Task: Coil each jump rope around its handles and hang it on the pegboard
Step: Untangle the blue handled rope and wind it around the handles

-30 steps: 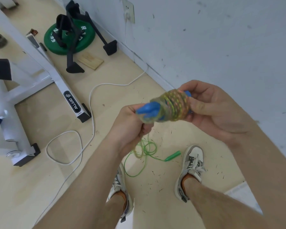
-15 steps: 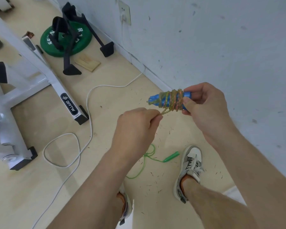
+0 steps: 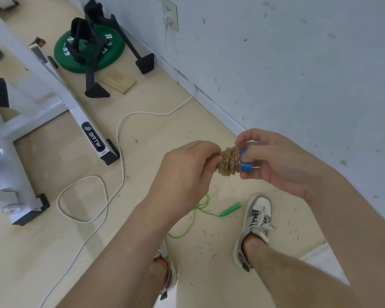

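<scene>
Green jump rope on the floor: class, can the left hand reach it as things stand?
Probably not: the left hand grips the coiled rope, and the green jump rope lies on the floor well below.

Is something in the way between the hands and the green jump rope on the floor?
Nothing visible blocks the green jump rope. But the left hand and right hand both hold the coiled rope.
</scene>
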Available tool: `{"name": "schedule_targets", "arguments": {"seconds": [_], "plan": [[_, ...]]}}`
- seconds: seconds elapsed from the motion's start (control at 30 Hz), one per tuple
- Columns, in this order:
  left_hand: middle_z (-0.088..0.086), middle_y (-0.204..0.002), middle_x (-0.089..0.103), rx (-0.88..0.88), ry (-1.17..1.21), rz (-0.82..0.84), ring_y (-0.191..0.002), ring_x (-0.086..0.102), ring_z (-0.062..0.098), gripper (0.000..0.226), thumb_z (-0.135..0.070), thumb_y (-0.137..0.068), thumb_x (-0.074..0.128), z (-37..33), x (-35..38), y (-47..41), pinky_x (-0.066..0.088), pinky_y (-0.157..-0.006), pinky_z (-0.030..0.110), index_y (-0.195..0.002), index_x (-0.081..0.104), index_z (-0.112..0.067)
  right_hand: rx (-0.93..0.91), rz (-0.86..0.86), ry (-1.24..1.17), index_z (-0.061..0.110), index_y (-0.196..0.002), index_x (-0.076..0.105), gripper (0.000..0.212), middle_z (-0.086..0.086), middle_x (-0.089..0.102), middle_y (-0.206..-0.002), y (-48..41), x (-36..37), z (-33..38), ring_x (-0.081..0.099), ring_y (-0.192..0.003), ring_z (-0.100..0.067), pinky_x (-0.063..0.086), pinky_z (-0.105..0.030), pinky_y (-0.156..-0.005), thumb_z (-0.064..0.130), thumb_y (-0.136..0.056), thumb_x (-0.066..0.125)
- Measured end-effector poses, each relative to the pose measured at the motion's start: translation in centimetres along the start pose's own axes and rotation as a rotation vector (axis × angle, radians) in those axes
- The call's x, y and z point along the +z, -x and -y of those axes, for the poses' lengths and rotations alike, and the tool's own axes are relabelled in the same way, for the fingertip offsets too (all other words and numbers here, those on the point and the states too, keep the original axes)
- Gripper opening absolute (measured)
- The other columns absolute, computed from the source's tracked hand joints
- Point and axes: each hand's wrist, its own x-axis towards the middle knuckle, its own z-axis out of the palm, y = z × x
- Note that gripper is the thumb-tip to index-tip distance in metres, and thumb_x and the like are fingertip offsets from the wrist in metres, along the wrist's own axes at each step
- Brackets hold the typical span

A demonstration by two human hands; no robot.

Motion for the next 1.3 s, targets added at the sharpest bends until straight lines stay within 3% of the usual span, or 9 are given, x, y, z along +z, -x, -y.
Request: {"name": "schedule_targets", "arguments": {"seconds": [0.07, 0.2, 0.33, 0.43, 0.6, 0.8, 0.97, 1.07, 1.3], "plan": [[-0.010, -0.080, 0.064, 0.021, 0.000, 0.019, -0.071, 0.055, 0.007, 0.010, -0.018, -0.088, 0.058, -0.2, 0.1, -0.1, 0.046, -0.064, 0.028, -0.088, 0.068, -0.018, 0.022, 0.096, 0.028, 0.010, -0.104, 0.059, 0.031, -0.008, 0.062, -0.089, 0.1, 0.2, 0.0, 0.063, -0.073, -0.018, 0.056, -0.030, -0.066, 0.000, -0.075, 0.063], [-0.008, -0.077, 0.069, -0.024, 0.084, 0.069, -0.071, 0.061, 0.008, 0.012, -0.019, -0.085, 0.061, -0.3, 0.2, 0.2, 0.049, -0.064, 0.030, -0.085, 0.073, -0.020, -0.069, 0.153, 0.484, 0.021, -0.106, 0.069, 0.034, -0.008, 0.069, -0.094, 0.2, 1.0, -0.2, 0.065, -0.078, -0.011, 0.054, -0.024, -0.069, 0.022, -0.074, 0.084], [-0.014, -0.071, 0.072, -0.359, 0.513, 0.058, -0.069, 0.067, 0.000, 0.012, -0.011, -0.081, 0.073, -0.7, -1.0, -0.1, 0.053, -0.066, 0.017, -0.081, 0.077, -0.023, -0.088, 0.188, 0.431, 0.016, -0.096, 0.074, 0.025, -0.005, 0.074, -0.087, 0.7, 1.4, 0.1, 0.070, -0.076, -0.010, 0.056, -0.024, -0.062, 0.026, -0.073, 0.079], [-0.011, -0.070, 0.073, -0.466, 0.707, 0.049, -0.063, 0.066, 0.002, 0.015, -0.008, -0.080, 0.073, -0.6, -1.8, -0.6, 0.050, -0.062, 0.014, -0.080, 0.075, -0.023, -0.119, 0.213, 0.351, 0.017, -0.088, 0.076, 0.022, -0.003, 0.073, -0.081, 0.8, 1.3, 0.5, 0.066, -0.070, -0.010, 0.052, -0.023, -0.056, 0.029, -0.069, 0.077], [-0.011, -0.078, 0.073, -0.489, 0.689, 0.162, -0.074, 0.066, -0.001, 0.012, -0.012, -0.086, 0.069, -0.5, -2.5, -0.7, 0.048, -0.069, 0.011, -0.092, 0.077, -0.019, -0.088, 0.221, 0.250, 0.009, -0.082, 0.074, 0.021, -0.011, 0.068, -0.077, 0.8, 0.8, 0.7, 0.059, -0.064, -0.018, 0.048, -0.024, -0.049, 0.023, -0.066, 0.076], [-0.016, -0.085, 0.068, -0.400, 0.336, 0.264, -0.084, 0.061, -0.002, 0.014, -0.026, -0.090, 0.064, 0.0, -2.6, -0.2, 0.045, -0.074, 0.013, -0.095, 0.075, -0.034, -0.031, 0.201, 0.254, 0.010, -0.076, 0.074, 0.017, -0.010, 0.067, -0.074, 0.5, 0.7, 0.6, 0.056, -0.059, -0.015, 0.046, -0.023, -0.047, 0.021, -0.064, 0.075], [-0.014, -0.067, 0.071, -0.510, 0.596, 0.017, -0.062, 0.062, -0.004, 0.009, -0.014, -0.080, 0.075, -0.9, -2.7, -0.5, 0.045, -0.060, 0.010, -0.077, 0.076, -0.023, 0.046, 0.319, 0.356, 0.015, -0.091, 0.078, 0.021, -0.005, 0.071, -0.084, 0.7, 0.8, 0.4, 0.061, -0.069, -0.013, 0.051, -0.022, -0.055, 0.024, -0.072, 0.075], [-0.006, -0.061, 0.069, -0.534, 0.713, -0.004, -0.055, 0.059, 0.000, 0.008, -0.010, -0.077, 0.077, -1.7, -2.5, -0.7, 0.045, -0.056, 0.013, -0.073, 0.075, -0.016, 0.059, 0.347, 0.525, 0.020, -0.097, 0.077, 0.015, -0.001, 0.074, -0.089, 0.6, 1.2, 0.1, 0.067, -0.078, -0.009, 0.054, -0.022, -0.064, 0.021, -0.083, 0.074], [0.004, -0.058, 0.065, -0.587, 0.762, 0.019, -0.056, 0.055, 0.010, 0.006, -0.004, -0.078, 0.074, -0.1, -3.5, -0.7, 0.046, -0.056, 0.019, -0.074, 0.074, -0.009, -0.024, 0.089, 0.413, 0.019, -0.094, 0.078, 0.031, -0.008, 0.074, -0.088, 0.5, 0.5, 0.6, 0.067, -0.073, -0.010, 0.055, -0.021, -0.062, 0.031, -0.065, 0.081]]}}
